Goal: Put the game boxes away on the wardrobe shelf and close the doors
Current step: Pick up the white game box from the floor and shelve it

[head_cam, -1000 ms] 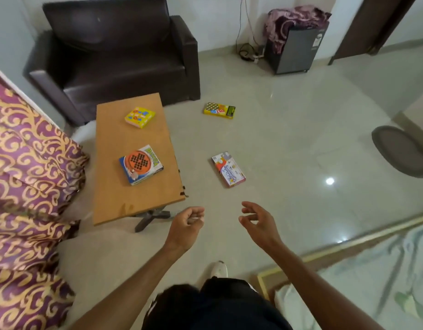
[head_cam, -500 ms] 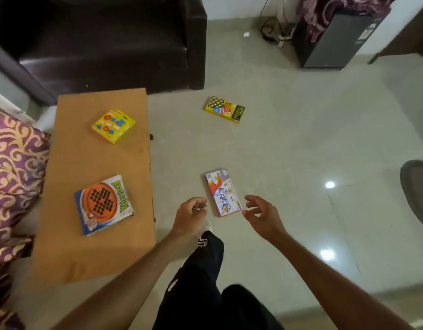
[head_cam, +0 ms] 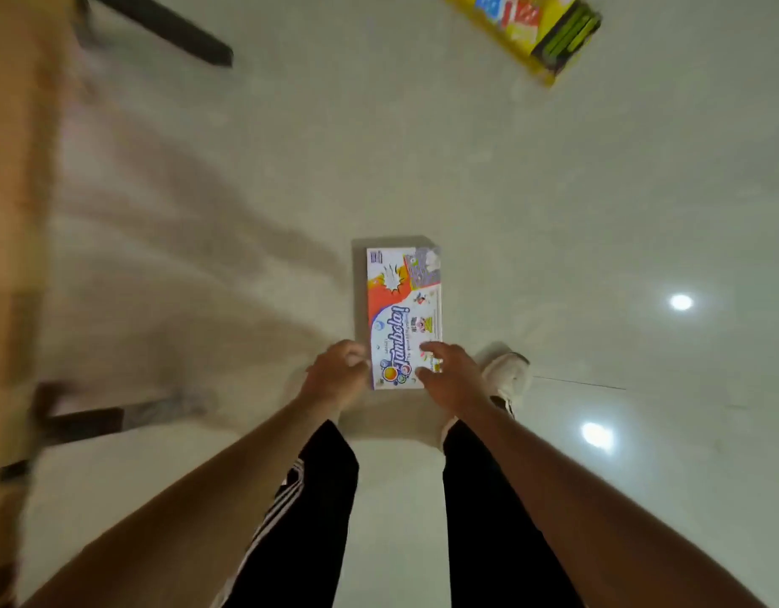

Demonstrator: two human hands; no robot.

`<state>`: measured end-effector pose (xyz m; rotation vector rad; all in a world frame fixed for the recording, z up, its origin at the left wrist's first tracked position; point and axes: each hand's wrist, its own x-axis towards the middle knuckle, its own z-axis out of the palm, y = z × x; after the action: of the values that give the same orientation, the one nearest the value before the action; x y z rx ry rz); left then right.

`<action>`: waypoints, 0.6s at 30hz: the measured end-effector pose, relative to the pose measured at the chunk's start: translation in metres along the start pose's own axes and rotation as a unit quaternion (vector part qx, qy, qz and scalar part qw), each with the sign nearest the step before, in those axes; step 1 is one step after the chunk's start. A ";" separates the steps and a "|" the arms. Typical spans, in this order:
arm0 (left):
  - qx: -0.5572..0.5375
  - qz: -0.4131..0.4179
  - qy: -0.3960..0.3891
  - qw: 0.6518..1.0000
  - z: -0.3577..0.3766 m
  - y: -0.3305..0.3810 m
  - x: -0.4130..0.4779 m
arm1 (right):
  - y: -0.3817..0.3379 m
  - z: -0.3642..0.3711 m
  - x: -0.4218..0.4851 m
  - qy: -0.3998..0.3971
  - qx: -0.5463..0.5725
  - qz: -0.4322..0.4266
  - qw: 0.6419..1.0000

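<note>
A white, orange and blue Tambola game box (head_cam: pixel 403 309) lies flat on the pale floor right in front of my feet. My left hand (head_cam: pixel 337 373) is at the box's near left edge with its fingers loosely curled; no grip on the box shows. My right hand (head_cam: pixel 449 375) reaches over the near right corner, fingers spread and resting on the lid. A yellow game box (head_cam: pixel 536 24) lies on the floor at the top right, partly cut off by the frame.
The wooden table's edge (head_cam: pixel 10 168) runs down the left side, blurred, with its dark legs (head_cam: pixel 168 28) showing beneath. My white shoe (head_cam: pixel 506 375) stands just right of the Tambola box. Glossy floor surrounds the box.
I have stepped up to the Tambola box and bent down over it. Both hands dropped to its near end. The sofa and the boxes on the table have left the view.
</note>
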<state>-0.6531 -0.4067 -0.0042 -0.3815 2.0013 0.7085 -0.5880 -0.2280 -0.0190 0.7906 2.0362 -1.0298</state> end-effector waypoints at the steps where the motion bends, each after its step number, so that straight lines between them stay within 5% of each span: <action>1: 0.001 -0.009 0.007 1.000 0.016 -0.005 0.027 | 0.014 0.007 0.031 -0.003 -0.018 -0.002 1.000; 9: -0.184 -0.063 0.018 0.981 0.106 -0.043 0.189 | 0.083 0.052 0.177 -0.010 -0.007 -0.053 0.999; 18: -0.311 -0.031 0.097 0.945 0.030 0.023 -0.024 | -0.017 -0.052 0.030 -0.042 -0.051 -0.169 0.983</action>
<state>-0.6328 -0.3706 0.0131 -0.9097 1.8961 1.3038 -0.6346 -0.1864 -0.0134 0.3463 2.1763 -1.1102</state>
